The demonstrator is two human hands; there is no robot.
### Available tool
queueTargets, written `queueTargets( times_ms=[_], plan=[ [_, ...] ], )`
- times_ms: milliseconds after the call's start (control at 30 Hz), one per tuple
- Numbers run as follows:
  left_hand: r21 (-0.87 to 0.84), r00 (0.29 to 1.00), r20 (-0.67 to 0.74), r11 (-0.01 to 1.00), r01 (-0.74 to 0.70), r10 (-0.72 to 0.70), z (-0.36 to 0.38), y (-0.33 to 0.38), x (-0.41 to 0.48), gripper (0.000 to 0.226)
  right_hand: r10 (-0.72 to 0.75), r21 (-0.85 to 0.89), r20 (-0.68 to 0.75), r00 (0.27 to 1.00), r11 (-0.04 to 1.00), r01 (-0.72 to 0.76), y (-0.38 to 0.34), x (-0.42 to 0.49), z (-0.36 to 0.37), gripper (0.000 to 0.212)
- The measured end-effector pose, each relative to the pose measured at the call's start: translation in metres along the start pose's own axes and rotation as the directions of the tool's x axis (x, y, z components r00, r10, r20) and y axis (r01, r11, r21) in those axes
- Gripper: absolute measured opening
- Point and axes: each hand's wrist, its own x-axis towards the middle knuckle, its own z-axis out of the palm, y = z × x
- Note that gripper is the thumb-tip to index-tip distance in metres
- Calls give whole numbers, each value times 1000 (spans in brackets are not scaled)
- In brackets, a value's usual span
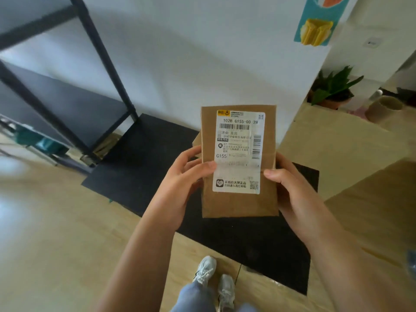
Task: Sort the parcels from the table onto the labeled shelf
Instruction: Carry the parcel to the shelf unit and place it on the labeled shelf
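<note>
A flat brown cardboard parcel point(239, 203) is held upright in front of me, its white shipping label point(238, 152) facing the camera and reading "102B G155-00 2B" and "G155". My left hand point(186, 176) grips its left edge, thumb on the label. My right hand point(290, 185) grips the right edge, thumb on the front. The black metal shelf point(108, 64) stands at the upper left, its boards dark and blurred. A tan table corner point(380, 199) shows at the right.
A black mat point(146, 158) lies on the wooden floor below the parcel. A potted green plant point(333, 88) and a round tan container point(385, 106) sit at the right by the white wall. My shoes point(213, 280) are at the bottom.
</note>
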Motion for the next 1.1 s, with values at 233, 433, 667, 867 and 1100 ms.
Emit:
queueTargets(
  times_ms=[233, 433, 667, 867, 1100],
  plan=[
    [-93, 977, -213, 996, -14, -7, -54, -22, -38, 80, 37, -119, 182, 983, 993, -16, 8, 5, 62, 43],
    [-196, 932, -362, 977, -87, 11, -112, -34, -68, 63, 53, -171, 298, 953, 985, -1, 3, -1, 128, 36],
    [-195, 911, -409, 969, -150, 58, -207, -38, -109, 60, 149, -185, 312, 938, 978, -94, 22, -3, 235, 54],
    [-201, 881, -472, 970, -138, 27, -321, -48, -149, 41, 256, -172, 342, 904, 963, -208, 54, -16, 360, 41],
    [-207, 851, -524, 973, -102, -22, -423, -48, -173, 38, 293, -156, 346, 891, 955, -253, 77, -25, 463, 45]
  ],
)
